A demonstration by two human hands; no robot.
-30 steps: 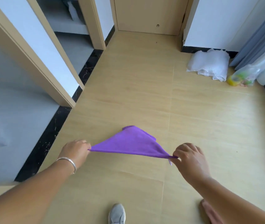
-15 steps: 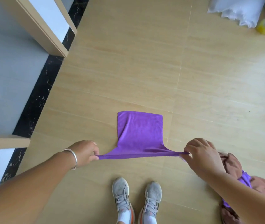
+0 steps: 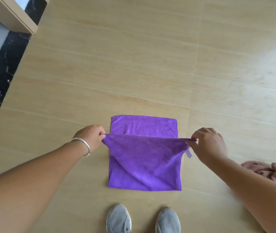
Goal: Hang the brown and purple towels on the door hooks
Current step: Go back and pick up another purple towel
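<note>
Underfoot, the tan wood-look floor [image 3: 133, 56] fills nearly the whole view, its tile seams running across and up the frame. Along the left edge a black marbled strip [image 3: 1, 76] borders it, with a beige door frame [image 3: 14, 19] cutting in at the top left corner.

Next in size, the purple towel [image 3: 144, 162] hangs in the middle, stretched flat between both hands and doubled over, so that a back layer shows above the held edge. Its lower edge hangs just short of the toes of two grey shoes [image 3: 118, 219] at the bottom of the frame. A pale tag dangles from its right corner.

Lower right, the brown towel [image 3: 268, 172] lies bunched behind the right forearm; what it rests on cannot be told.

Left hand [image 3: 90, 137], a silver bangle [image 3: 83, 147] on its wrist, has its fingers curled and pinches the towel's left corner. Right hand [image 3: 209, 145] pinches the right corner between thumb and bent fingers.
</note>
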